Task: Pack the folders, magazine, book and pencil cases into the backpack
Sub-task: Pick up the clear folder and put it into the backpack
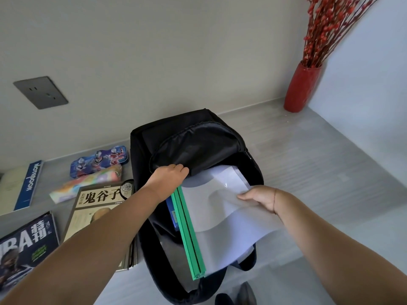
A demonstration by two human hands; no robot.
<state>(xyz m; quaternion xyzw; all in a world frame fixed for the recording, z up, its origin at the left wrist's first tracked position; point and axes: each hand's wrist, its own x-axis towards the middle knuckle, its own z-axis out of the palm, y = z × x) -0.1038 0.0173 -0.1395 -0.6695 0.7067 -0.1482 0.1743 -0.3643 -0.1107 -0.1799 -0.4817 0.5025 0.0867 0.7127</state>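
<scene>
A black backpack [158,234] lies open on the grey table. My left hand [168,176] grips the edge of its top flap and holds the opening apart. My right hand [261,198] pinches a clear folder with a green spine [190,236] that sticks halfway out of the opening. A blue folder [172,213] shows inside, left of the green spine. Left of the bag lie a beige book [97,208], a dark magazine [24,245], a blue cartoon pencil case [99,160] and a pastel pencil case [86,186].
A blue and white notebook [27,186] lies at the far left. A red vase [302,86] with red branches stands in the back right corner. A grey wall socket [40,92] sits on the wall. The table edge [286,289] runs close to me.
</scene>
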